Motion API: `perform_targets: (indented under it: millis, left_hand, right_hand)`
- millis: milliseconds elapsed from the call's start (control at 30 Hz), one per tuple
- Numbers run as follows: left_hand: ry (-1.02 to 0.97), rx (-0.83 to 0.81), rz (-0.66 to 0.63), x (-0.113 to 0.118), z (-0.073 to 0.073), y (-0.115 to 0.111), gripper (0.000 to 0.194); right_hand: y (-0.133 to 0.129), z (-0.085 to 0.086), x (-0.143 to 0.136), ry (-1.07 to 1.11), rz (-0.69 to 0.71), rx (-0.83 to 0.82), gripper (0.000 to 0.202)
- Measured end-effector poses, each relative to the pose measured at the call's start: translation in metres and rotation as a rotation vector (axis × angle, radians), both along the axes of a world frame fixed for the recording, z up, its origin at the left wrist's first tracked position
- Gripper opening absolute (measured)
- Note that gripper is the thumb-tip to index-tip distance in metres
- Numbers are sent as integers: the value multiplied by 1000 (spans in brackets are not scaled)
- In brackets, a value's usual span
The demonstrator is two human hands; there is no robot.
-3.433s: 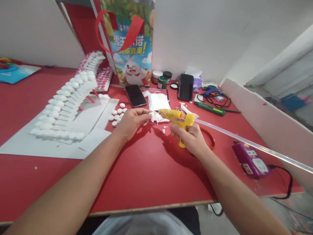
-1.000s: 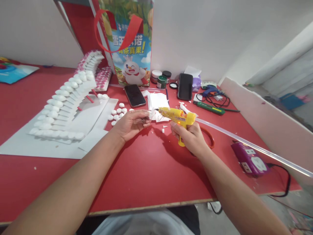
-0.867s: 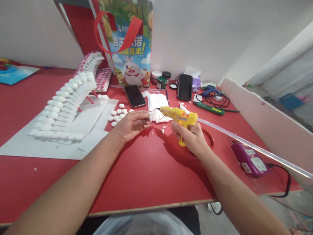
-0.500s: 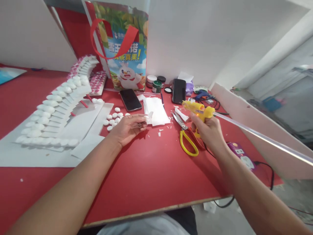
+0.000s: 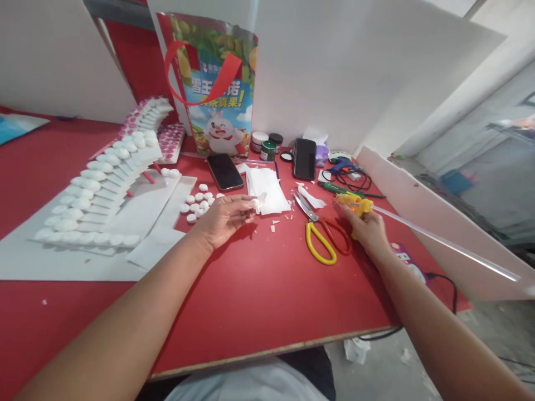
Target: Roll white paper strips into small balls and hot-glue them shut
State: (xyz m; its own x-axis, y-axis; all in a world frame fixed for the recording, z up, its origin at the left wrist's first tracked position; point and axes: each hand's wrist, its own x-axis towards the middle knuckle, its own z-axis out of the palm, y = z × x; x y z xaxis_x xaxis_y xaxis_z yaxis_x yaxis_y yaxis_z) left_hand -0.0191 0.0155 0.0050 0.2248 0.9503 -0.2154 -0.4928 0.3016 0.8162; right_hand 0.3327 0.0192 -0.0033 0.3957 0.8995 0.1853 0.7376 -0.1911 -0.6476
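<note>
My left hand (image 5: 223,218) pinches a small white foam piece (image 5: 259,201) at its fingertips, just above the red table (image 5: 251,289). My right hand (image 5: 368,229) grips a yellow hot glue gun (image 5: 353,203) low over the table at the right. A long clear glue stick (image 5: 443,243) juts out of the gun's back toward the right. Yellow and red handled scissors (image 5: 320,234) lie between my two hands.
A white foam model with rows of rounded pieces (image 5: 98,195) sits at the left on white sheets. Loose white discs (image 5: 196,200), two phones (image 5: 224,171), paint jars (image 5: 267,146), a gift bag (image 5: 217,89), tools with cables (image 5: 349,175) and a purple power strip (image 5: 405,264) surround the hands.
My right hand carried the glue gun away from the foam piece, to the right and down toward the table, uncovering the scissors. My left hand kept the piece nearly still.
</note>
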Motion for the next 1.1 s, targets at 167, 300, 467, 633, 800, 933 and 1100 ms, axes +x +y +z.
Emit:
perform_targets:
  millis: [167, 300, 467, 633, 800, 933, 1100]
  left_hand:
    - [-12, -2, 2, 1, 1, -1, 28]
    - [-16, -8, 22, 1, 2, -1, 27]
    - [3, 12, 25, 3, 3, 0, 24]
    - [41, 20, 28, 6, 4, -2, 27]
    - [53, 82, 32, 7, 4, -3, 27]
    - [63, 104, 3, 7, 2, -3, 26]
    - [168, 130, -29, 5, -3, -3, 25]
  right_hand:
    - [-3, 10, -1, -168, -66, -118, 47]
    - [-34, 13, -5, -330, 30, -184, 55]
    - [-102, 18, -46, -540, 113, 186, 69]
    - [-91, 50, -111, -145, 422, 291, 36]
    - [-17, 55, -156, 430, 485, 161, 29]
    - [-1, 39, -171, 810, 500, -18, 25]
    - [-10, 32, -167, 908, 530, -33, 21]
